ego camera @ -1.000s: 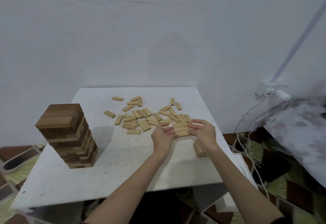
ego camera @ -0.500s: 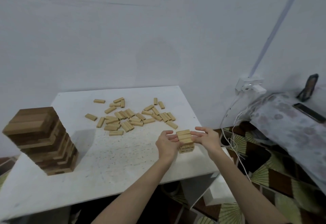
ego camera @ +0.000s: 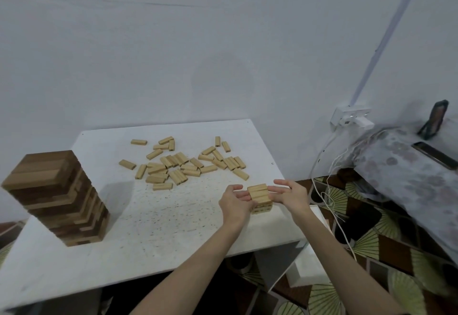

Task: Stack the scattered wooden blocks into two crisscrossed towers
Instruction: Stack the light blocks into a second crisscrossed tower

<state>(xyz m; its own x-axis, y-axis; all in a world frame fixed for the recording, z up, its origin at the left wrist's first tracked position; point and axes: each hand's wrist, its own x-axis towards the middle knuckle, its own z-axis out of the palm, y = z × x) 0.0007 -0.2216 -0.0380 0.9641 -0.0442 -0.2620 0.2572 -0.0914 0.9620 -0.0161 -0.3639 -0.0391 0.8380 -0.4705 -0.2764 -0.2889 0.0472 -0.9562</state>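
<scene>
Fingers (ego camera: 239, 194) of both hands lie nearly straight, pressing flat against opposite sides of a small stack of pale blocks (ego camera: 258, 193) near the front right edge of the white table (ego camera: 161, 228). The left hand (ego camera: 234, 204) braces its left face, the right hand (ego camera: 288, 194) its right face; neither is curled around a block. The stack is only a few layers tall, with the top row running crosswise to the layer beneath. Beyond it, loose blocks (ego camera: 183, 163) lie scattered mid-table. A tall dark tower (ego camera: 58, 197) stands at the left edge, well apart. Uneven squeezing would likely skew the layers or push the stack off the nearby edge.
</scene>
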